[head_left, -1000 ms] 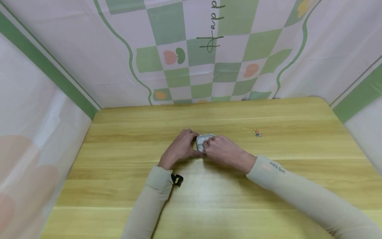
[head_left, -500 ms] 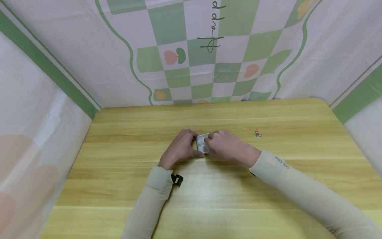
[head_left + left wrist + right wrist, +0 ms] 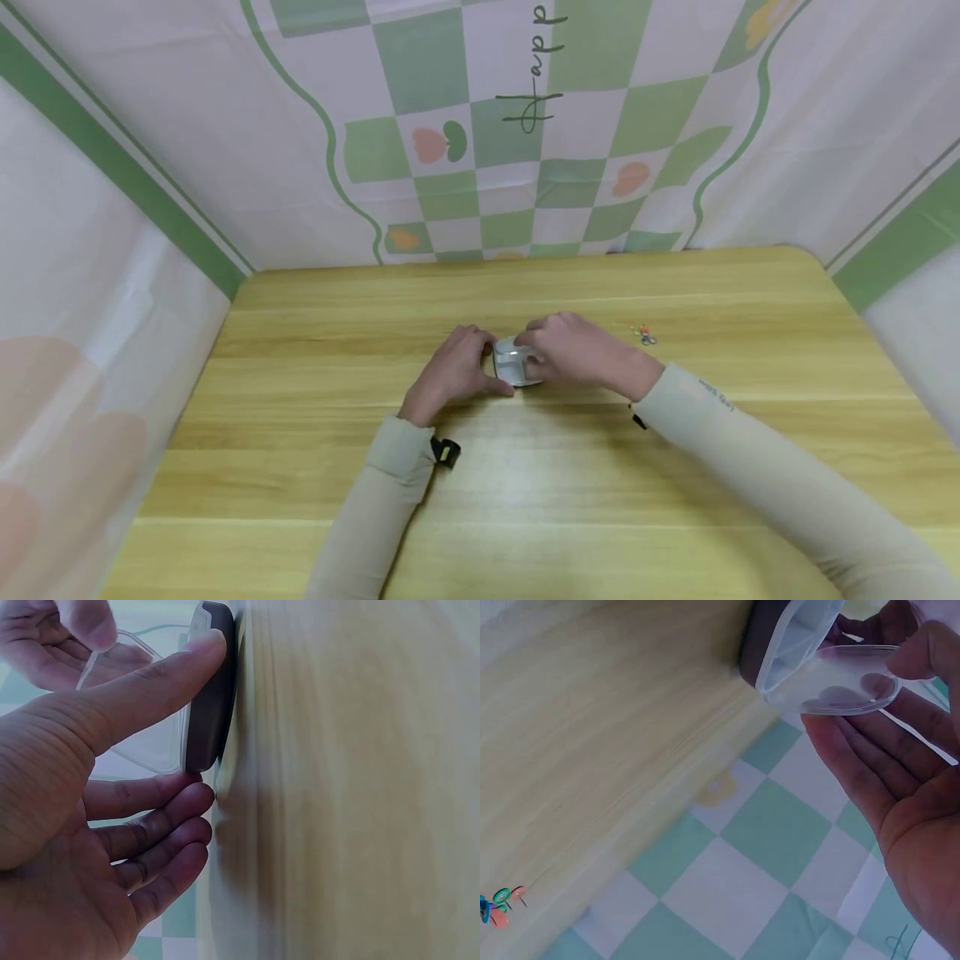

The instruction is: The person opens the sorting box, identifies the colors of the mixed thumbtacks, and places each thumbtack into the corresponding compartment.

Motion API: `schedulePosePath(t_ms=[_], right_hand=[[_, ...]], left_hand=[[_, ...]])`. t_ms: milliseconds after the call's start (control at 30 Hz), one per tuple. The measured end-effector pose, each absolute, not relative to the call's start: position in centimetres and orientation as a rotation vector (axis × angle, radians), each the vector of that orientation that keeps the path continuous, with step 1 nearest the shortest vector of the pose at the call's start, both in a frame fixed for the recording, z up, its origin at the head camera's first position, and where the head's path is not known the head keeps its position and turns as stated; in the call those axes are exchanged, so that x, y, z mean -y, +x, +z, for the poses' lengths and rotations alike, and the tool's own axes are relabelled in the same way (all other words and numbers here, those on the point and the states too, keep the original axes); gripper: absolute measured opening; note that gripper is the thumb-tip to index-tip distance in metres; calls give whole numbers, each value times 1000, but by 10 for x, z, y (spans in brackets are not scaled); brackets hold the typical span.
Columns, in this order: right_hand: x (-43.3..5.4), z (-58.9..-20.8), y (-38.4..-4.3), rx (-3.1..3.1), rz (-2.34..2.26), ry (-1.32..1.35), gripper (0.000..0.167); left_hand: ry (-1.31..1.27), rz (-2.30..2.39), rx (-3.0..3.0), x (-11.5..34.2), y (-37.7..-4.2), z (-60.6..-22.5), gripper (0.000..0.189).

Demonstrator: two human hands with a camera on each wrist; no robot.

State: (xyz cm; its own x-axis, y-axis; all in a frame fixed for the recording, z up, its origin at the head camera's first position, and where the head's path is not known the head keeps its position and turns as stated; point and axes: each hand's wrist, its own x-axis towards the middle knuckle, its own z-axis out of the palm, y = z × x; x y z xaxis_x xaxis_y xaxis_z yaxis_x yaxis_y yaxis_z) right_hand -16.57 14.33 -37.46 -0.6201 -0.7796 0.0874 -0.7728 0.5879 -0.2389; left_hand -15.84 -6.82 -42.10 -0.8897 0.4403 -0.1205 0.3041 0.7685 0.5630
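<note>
Desk (image 3: 247, 467): pale yellow wood grain, rounded far right corner.
Back cloth (image 3: 555, 225): hangs behind the far edge, white with green checks, hearts (image 3: 630, 179), dark lettering (image 3: 532, 67).
Left cloth (image 3: 82, 275): white, green stripe (image 3: 127, 177) running down to the far left corner.
Right cloth (image 3: 922, 333): white, green band (image 3: 892, 254).
Light: soft glare (image 3: 502, 487) toward the near edge.

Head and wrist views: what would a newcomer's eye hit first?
Mid-table in the head view, the left hand grips a small dark-sided box while the right hand pinches its raised clear lid. Colourful pushpins lie clustered to the right of the box. Behind the table, a green-and-white checked cloth with dark lettering fills the upper picture.
</note>
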Motion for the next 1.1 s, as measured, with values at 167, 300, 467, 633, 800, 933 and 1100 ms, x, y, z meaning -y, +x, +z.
schedulePosePath(t_ms=[167, 300, 467, 633, 800, 933, 1100], right_hand=[[-146, -373, -172, -2761, -486, -1326, 19], [-147, -373, -175, -2753, -545, -1289, 18], [-149, -373, -180, -2725, -614, -1188, 22], [-150, -373, -186, -2720, -665, -1141, 25], [-150, -374, -191, -2724, -718, -1144, 24], [-151, -376, -194, -2723, -758, -1132, 24], [-152, -377, -197, -2711, -796, -1108, 26]], left_hand=[[566, 823, -2714, 68, -159, -421, 67], [559, 848, -2702, 68, -159, -421, 66], [563, 861, -2698, 68, -160, -422, 66], [565, 867, -2698, 68, -160, -422, 66], [559, 860, -2702, 68, -160, -422, 67], [554, 864, -2695, 68, -160, -422, 68], [558, 860, -2692, 69, -161, -421, 69]])
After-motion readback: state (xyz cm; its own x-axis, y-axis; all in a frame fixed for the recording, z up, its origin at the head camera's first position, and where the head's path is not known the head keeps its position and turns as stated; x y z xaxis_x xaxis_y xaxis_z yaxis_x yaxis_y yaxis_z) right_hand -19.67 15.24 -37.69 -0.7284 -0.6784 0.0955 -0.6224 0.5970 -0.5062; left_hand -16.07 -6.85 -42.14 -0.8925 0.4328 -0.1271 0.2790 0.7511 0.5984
